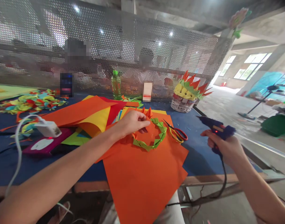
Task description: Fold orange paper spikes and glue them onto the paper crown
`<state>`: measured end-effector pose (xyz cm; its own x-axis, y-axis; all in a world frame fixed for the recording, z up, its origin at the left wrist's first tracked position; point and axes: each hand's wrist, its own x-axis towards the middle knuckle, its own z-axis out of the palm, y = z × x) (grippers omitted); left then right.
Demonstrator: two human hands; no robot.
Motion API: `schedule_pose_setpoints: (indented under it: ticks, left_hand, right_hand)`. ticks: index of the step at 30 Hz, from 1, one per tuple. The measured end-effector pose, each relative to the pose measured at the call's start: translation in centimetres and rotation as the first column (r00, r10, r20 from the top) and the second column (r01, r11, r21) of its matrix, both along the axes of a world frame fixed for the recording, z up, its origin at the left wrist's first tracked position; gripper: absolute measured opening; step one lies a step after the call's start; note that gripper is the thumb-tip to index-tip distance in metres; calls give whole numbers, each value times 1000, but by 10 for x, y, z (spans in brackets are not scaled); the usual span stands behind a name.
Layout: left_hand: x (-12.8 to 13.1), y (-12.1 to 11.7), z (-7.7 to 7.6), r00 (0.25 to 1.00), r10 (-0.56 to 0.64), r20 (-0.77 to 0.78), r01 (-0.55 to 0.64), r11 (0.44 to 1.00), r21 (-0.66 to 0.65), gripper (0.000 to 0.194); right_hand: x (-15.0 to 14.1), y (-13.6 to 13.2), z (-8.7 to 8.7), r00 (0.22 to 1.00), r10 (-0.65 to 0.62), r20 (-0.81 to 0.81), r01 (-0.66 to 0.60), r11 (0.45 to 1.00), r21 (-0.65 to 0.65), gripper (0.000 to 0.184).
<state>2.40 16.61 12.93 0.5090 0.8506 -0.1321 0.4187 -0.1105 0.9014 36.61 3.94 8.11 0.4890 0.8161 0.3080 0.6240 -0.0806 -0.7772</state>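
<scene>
My left hand (132,122) is closed in a pinch on small orange paper spikes (149,112) at the back edge of a green folded-paper ring (153,140). The ring lies on a large orange paper sheet (142,174) that hangs over the table's front edge. My right hand (222,146) grips a blue hot glue gun (214,127), held off the table's right side, nozzle pointing left toward the ring. Its black cord (222,183) drops below the hand.
Red-and-yellow scissors (177,133) lie right of the ring. A finished spiked paper crown (190,90) sits on a basket at the back. Stacked coloured sheets (91,115), a white charger (49,128), a green bottle (116,84) and paper scraps (30,102) fill the blue table (198,155). People sit behind a mesh screen.
</scene>
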Motion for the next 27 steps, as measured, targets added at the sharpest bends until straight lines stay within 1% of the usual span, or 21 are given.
schedule_pose_setpoints:
  ticks: [2,5,8,10,12,15,23,27]
  left_hand:
    - [1,0,-3,1000,10,14,-10,1000,-2,34]
    - [1,1,-7,999,32,27,-32,999,-3,34]
    - [1,0,-9,998,52,29,-52,999,-2,33]
    - [1,-1,-8,998,61,31,-61,998,-2,33]
    - [0,-3,-7,997,68,31,-68,998,-4,34]
    - [0,-5,-5,997,70,24,-69,998,-8,33]
    - [1,-5,-8,998,63,17,-63,998,2,32]
    - [1,-5,-7,999,51,14,-51,999,10,31]
  right_hand:
    - [-34,-5,-3,982,140,-126,-142,990,-7,48]
    - [-80,-12,-8,934,253,-254,-267,964,-20,52]
    - [-114,-17,-11,909,279,-310,-304,952,-36,51]
    - [-129,-18,-11,908,275,-315,-302,953,-39,47]
    - [-138,-16,-11,912,273,-307,-299,953,-42,44]
    - [-145,-12,-11,913,281,-294,-310,949,-56,44]
    - [-147,-5,-24,932,272,-240,-302,948,-98,47]
    - [-147,-3,-23,942,260,-212,-284,954,-95,46]
